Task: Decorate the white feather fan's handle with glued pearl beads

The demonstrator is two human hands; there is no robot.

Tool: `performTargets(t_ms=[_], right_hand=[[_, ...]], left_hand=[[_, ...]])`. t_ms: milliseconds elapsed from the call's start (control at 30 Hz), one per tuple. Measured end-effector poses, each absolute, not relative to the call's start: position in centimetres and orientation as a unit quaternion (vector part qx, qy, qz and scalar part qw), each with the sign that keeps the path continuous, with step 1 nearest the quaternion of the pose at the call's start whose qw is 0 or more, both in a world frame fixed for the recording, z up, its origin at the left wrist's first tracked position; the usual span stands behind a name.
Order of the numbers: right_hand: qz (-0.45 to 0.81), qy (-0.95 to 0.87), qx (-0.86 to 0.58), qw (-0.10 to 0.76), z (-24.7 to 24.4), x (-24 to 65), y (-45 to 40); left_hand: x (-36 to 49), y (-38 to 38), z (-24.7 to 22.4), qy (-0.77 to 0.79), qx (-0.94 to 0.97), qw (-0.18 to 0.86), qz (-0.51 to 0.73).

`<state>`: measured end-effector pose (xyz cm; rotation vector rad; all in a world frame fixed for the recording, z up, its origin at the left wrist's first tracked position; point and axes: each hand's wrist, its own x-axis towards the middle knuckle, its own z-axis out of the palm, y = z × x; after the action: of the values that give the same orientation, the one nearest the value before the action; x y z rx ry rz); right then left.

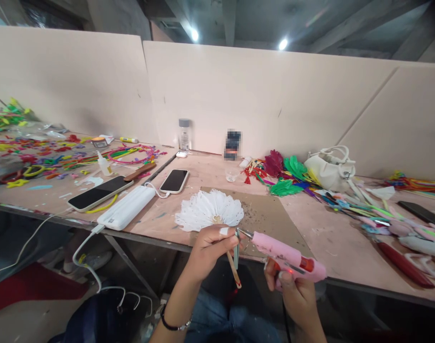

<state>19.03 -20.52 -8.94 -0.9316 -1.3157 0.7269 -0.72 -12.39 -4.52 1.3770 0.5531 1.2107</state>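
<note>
A white lace-edged fan (208,209) spreads open just beyond my left hand (215,245), over the table's front edge. My left hand is closed around its wooden handle (234,271), which sticks out below the fingers with a bit of red at its end. A narrow grey-green strip (236,252) also hangs from my left thumb and fingers. My right hand (292,286) grips a pink hot glue gun (285,255), its orange trigger part showing. The gun's metal nozzle points left, at or very near the top of the strip; exact contact is unclear.
Brown cardboard (274,219) lies under the work. Left are two phones (173,181), a white power bank (126,207) with cables, and colourful pipe-cleaner pieces (132,155). Right are bright feathers (291,174), a white handbag (330,169) and a dark red folded item (405,264).
</note>
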Motion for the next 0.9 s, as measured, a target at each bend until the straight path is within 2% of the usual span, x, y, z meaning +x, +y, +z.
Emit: performTargets(t_ms=[900], right_hand=[[0.314,-0.591,-0.401,0.625,-9.49,19.43,-20.29]], left_hand=[[-0.72,-12.4,-4.58,0.231,0.577,0.586,0.52]])
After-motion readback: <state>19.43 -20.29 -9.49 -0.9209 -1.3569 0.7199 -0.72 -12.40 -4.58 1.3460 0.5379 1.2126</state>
